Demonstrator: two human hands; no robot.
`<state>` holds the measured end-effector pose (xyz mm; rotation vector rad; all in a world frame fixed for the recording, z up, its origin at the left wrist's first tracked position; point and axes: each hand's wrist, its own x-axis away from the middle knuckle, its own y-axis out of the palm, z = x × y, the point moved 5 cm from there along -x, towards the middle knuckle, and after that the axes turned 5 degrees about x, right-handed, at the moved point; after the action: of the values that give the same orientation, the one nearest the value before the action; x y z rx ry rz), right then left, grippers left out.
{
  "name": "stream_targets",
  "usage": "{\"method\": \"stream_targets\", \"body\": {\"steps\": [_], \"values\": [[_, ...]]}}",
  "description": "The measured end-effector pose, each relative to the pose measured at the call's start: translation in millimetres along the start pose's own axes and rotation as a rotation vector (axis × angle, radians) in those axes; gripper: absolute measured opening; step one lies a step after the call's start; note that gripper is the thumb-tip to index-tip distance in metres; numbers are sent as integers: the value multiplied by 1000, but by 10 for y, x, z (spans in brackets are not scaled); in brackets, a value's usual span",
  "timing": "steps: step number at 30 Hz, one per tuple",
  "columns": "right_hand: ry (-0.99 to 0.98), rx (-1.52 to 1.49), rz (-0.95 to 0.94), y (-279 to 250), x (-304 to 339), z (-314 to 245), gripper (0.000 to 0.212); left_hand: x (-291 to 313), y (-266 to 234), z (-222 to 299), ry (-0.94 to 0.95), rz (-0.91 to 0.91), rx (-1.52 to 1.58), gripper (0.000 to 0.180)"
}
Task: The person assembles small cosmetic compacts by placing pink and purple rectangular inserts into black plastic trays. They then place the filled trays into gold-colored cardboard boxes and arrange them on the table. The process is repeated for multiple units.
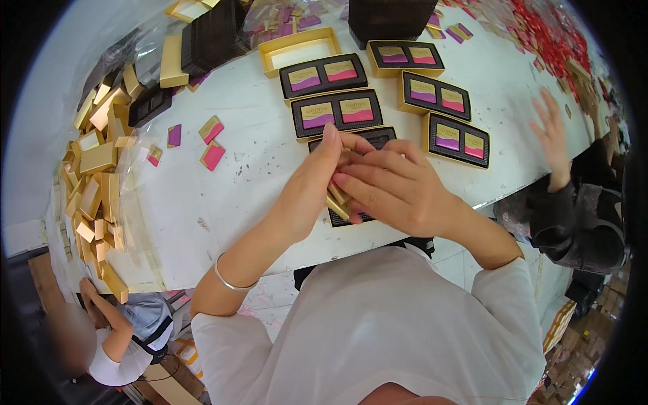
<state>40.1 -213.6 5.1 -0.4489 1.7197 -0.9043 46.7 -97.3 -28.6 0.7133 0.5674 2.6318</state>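
Over the table's near edge both my hands come together around a small gold cardboard piece (338, 202), mostly covered by my fingers. My left hand (316, 177) grips it from the left with its thumb raised. My right hand (393, 187) curls over it from the other side. Beneath the hands lie black plastic trays (379, 137), partly hidden, with another black edge (335, 219) showing below. Just beyond my fingertips sits a gold box with a black tray (337, 113), holding one purple-and-gold and one pink-and-gold wrapped piece.
Three similar filled boxes (456, 140) stand to the right. An empty gold box (300, 50) and dark tray stacks (392, 21) lie farther back. Loose wrapped pieces (213, 156) and many gold boxes (98, 158) are left. A co-worker's hand (552, 131) reaches in at right.
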Motion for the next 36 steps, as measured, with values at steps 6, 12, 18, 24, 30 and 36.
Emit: {"method": "stream_targets", "body": {"steps": [6,12,18,24,30,36], "values": [[106,-271,13,-177,118,25,30,161,135,-146,-85,-142,-4,71],[254,-404,-131,-220,189,52,25,175,-3,-186,-112,-54,205,23],[266,-113,-11,-182,207,7,33,118,-63,-210,35,73,197,15],[622,-411,-114,-69,303,450,23,152,-216,161,291,256,-556,18],[585,-492,-119,231,348,580,14,186,-497,217,303,346,-841,16],[470,-339,-240,293,313,626,11,153,-363,253,277,173,-182,27]]}}
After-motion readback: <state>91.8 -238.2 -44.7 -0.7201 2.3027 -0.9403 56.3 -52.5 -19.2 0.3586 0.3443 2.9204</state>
